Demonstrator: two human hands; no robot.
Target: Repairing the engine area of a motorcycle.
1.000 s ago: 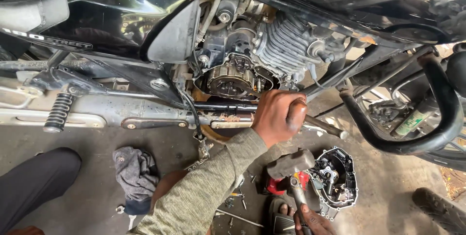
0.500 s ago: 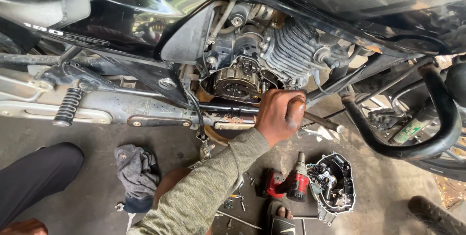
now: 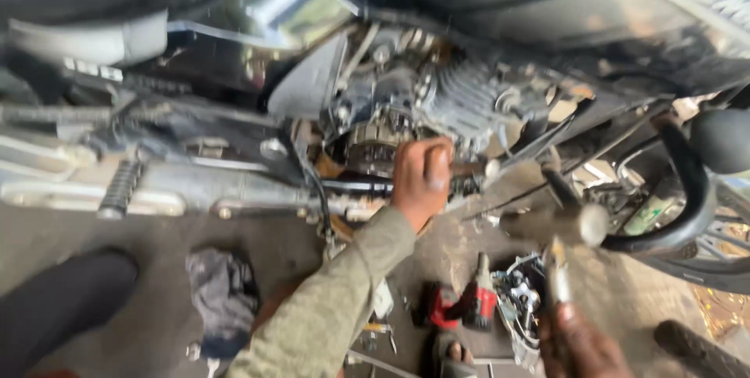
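A motorcycle stands side-on with its engine (image 3: 406,112) opened and the clutch parts exposed. My left hand (image 3: 422,179), in a green sleeve, is wrapped around a metal rod (image 3: 476,167) held level against the engine's lower part. My right hand (image 3: 582,343) shows at the bottom right edge, closed on the handle of a hammer (image 3: 556,230). The hammer's head is raised to the right of the rod's free end, blurred by motion. The rod's tip is hidden behind my left hand.
On the floor lie a red power tool (image 3: 461,308), a removed engine cover (image 3: 519,292), small loose tools and a dark rag (image 3: 223,292). A black trouser leg (image 3: 62,300) is at the lower left. A black crash bar (image 3: 691,190) curves at the right, and a footpeg (image 3: 121,187) sticks out at the left.
My right hand has lifted the hammer from near the floor up towards the rod's end. My left hand has stayed at the engine. The view has shifted closer and blurred.
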